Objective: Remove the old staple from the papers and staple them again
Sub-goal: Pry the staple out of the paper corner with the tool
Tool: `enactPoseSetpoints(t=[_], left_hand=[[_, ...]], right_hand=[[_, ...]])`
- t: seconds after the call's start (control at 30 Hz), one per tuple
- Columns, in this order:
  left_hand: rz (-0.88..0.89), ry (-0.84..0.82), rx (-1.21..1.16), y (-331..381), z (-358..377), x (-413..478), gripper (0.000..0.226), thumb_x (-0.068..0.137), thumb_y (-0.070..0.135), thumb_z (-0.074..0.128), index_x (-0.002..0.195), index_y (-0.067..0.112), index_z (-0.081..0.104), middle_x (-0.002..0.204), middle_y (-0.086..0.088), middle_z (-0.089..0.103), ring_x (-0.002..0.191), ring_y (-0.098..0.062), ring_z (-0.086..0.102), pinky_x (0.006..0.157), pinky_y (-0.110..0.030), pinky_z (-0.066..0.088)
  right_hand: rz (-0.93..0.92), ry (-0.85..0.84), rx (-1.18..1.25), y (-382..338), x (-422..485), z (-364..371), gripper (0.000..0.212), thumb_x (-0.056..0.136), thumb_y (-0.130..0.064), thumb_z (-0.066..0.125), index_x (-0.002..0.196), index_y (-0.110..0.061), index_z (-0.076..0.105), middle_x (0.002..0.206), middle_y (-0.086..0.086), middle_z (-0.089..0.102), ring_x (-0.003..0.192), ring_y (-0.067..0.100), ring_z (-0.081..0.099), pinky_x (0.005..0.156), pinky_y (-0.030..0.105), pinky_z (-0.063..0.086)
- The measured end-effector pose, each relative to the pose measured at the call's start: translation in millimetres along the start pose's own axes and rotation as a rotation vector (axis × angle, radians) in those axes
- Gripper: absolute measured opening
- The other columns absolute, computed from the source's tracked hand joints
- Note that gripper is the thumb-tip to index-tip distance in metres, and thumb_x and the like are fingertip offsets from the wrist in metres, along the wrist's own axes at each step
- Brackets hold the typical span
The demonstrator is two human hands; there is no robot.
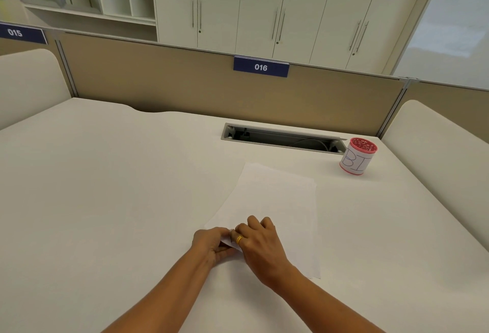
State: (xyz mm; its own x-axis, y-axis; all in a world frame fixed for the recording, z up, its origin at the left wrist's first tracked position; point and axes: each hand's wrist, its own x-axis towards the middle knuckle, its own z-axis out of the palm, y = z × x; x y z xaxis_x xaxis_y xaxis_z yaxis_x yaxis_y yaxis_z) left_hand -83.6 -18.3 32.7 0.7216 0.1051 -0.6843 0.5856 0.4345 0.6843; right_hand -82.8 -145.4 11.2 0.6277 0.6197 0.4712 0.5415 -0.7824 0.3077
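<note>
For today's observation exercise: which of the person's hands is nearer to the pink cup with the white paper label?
The right hand. It rests on the white sheets of paper, with the pink cup farther back and to its right. The left hand grips the papers' near-left corner, farther from it.

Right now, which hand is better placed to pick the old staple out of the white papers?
Right hand: its fingertips sit on the near-left corner of the white papers; left hand pins that corner.

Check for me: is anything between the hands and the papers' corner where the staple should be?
Nothing visible. Both the left hand and right hand are already on the near left corner of the papers, pinching it. The staple itself is hidden under the fingers. The red cup stands far off to the right.
</note>
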Motion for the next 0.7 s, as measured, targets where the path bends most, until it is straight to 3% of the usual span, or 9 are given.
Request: enactPoseSetpoints(t=[0.07, 0.17, 0.3, 0.47, 0.7], left_hand=[[0.002, 0.007, -0.009, 0.8, 0.8, -2.1, 0.007, 0.072, -0.017, 0.054, 0.069, -0.014, 0.059, 0.06, -0.023, 0.064, 0.056, -0.036, 0.064, 0.044, -0.042, 0.057], [-0.001, 0.004, -0.021, 1.9, 2.7, -4.0, 0.006, 0.073, -0.016, 0.054, 0.07, -0.013, 0.059, 0.061, -0.022, 0.063, 0.058, -0.036, 0.063, 0.041, -0.043, 0.055], [-0.002, 0.014, -0.027, 2.1, 3.7, -6.5, 0.01, 0.073, -0.017, 0.053, 0.066, -0.013, 0.057, 0.043, -0.017, 0.06, 0.055, -0.034, 0.061, 0.035, -0.041, 0.053], [-0.001, 0.022, -0.015, 3.1, 4.1, -11.5, 0.013, 0.072, -0.017, 0.052, 0.063, -0.012, 0.058, 0.038, -0.017, 0.058, 0.034, -0.03, 0.059, 0.032, -0.03, 0.048], [0.004, 0.023, -0.039, 3.3, 5.3, -12.4, 0.019, 0.076, -0.015, 0.052, 0.058, -0.009, 0.055, 0.034, -0.015, 0.055, 0.054, -0.034, 0.057, 0.029, -0.032, 0.047]], right_hand=[[-0.017, 0.021, -0.01, -0.5, -0.4, -1.2, 0.021, 0.057, -0.019, 0.079, 0.074, -0.026, 0.069, 0.062, -0.013, 0.059, 0.065, 0.012, 0.045, 0.061, 0.026, 0.017], [-0.039, 0.061, -0.001, -0.6, -0.4, -3.8, 0.023, 0.056, -0.017, 0.079, 0.076, -0.023, 0.071, 0.062, -0.012, 0.059, 0.07, 0.013, 0.034, 0.061, 0.026, 0.017], [-0.061, 0.092, -0.011, 0.1, -0.9, -5.2, 0.024, 0.054, -0.017, 0.081, 0.076, -0.021, 0.072, 0.06, -0.011, 0.057, 0.07, 0.014, 0.031, 0.061, 0.027, 0.017], [-0.076, 0.114, -0.013, -0.5, -2.4, -3.9, 0.023, 0.055, -0.014, 0.08, 0.075, -0.02, 0.072, 0.06, -0.009, 0.057, 0.07, 0.014, 0.03, 0.06, 0.027, 0.017], [-0.092, 0.177, -0.016, -2.2, -2.9, -1.5, 0.017, 0.056, -0.011, 0.079, 0.067, -0.02, 0.07, 0.058, -0.008, 0.055, 0.067, 0.015, 0.032, 0.06, 0.027, 0.017]])
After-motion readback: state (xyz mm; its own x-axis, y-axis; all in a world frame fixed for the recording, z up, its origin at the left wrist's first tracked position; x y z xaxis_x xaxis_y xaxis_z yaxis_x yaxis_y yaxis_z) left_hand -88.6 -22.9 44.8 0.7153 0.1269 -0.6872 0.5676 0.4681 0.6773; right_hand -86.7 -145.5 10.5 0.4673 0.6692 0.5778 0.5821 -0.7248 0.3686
